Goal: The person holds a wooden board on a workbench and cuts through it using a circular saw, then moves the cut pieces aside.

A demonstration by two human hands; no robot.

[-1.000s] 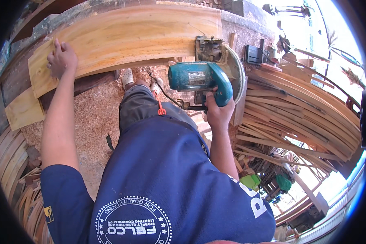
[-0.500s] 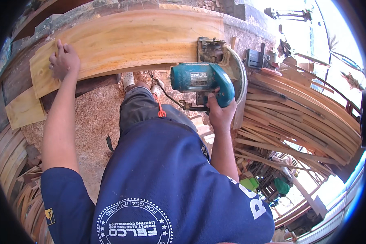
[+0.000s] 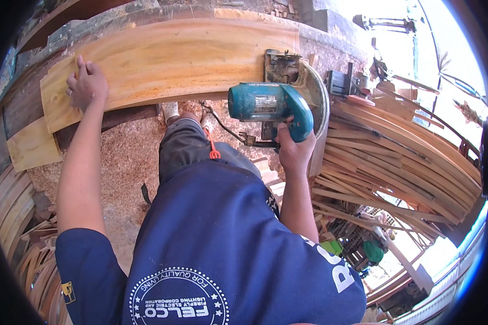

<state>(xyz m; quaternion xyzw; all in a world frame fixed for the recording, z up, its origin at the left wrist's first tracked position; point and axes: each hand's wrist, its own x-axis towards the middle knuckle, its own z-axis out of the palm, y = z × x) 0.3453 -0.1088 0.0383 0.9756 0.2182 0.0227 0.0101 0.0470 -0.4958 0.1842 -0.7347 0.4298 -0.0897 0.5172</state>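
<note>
A long pale yellow wooden board (image 3: pixel 179 54) lies across the upper middle. My left hand (image 3: pixel 87 86) rests on its left part, fingers apart and slightly bent. A smaller light wood piece (image 3: pixel 32 143) lies below that end. My right hand (image 3: pixel 295 149) grips the curved handle of a teal circular saw (image 3: pixel 255 102), whose metal base and guard sit at the board's right end, partly over it. The blade is hidden. A dark cord runs down from the saw area between my legs and the board.
A large stack of long wood strips (image 3: pixel 396 162) fills the right side. Curved wood pieces (image 3: pixel 2 211) are piled at the lower left. My feet (image 3: pixel 171 108) stand among wood shavings (image 3: pixel 119 168). A grey ledge (image 3: pixel 341 40) runs behind the board, with a dark metal tool (image 3: pixel 339 81) at its right.
The scene has shifted slightly in the view. My left hand still rests on the board and my right hand keeps its grip on the saw, with little visible movement.
</note>
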